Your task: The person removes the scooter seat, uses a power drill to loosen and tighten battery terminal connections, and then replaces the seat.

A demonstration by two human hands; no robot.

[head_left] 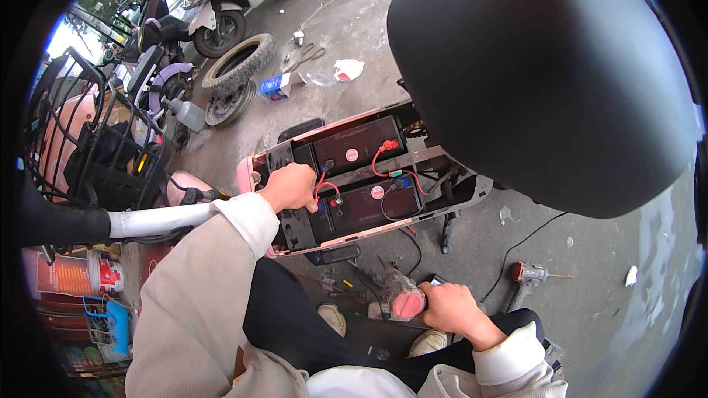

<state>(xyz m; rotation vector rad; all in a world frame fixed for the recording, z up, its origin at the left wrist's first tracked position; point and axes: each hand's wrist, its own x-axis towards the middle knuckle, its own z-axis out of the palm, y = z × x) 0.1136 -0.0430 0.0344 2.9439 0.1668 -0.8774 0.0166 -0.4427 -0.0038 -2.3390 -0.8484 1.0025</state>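
My right hand (459,315) is wrapped round the handle of a cordless drill (403,293) with a red rear cap. It holds the drill low, in front of my legs. My left hand (292,187) reaches over the open battery bay of a pink scooter (369,242). Its fingers are closed, with the tips down at the left end of the near black battery (366,215), beside a red cable (326,187). What they grip, if anything, is hidden. Behind it lies a far black battery (355,144), with a red-capped terminal (389,145) and cables.
A large black seat (546,81) stands up at the right. On the ground lie a second power tool (529,273), a black cord (525,239), a worn tire (240,65), scissors (310,54) and a small box (277,87). A white handlebar tube (158,221) crosses at the left.
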